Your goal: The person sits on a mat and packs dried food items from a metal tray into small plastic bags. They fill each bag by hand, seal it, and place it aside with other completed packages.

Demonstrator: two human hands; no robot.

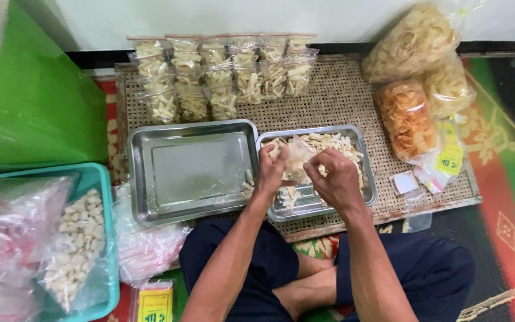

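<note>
My left hand and my right hand meet over the smaller metal tray, which holds pale stick-shaped snacks. Between them they hold a small clear plastic bag, partly filled with the snacks. The left hand pinches the bag's left edge; the right hand's fingers are at its right side. A larger metal tray lies just left, nearly bare, with a few crumbs at its right edge. I sit cross-legged in dark trousers behind the trays.
Rows of filled small snack bags lie on the woven mat beyond the trays. Large bags of crackers sit at right. A teal basket with bagged white pieces stands at left, beside a green plastic sheet.
</note>
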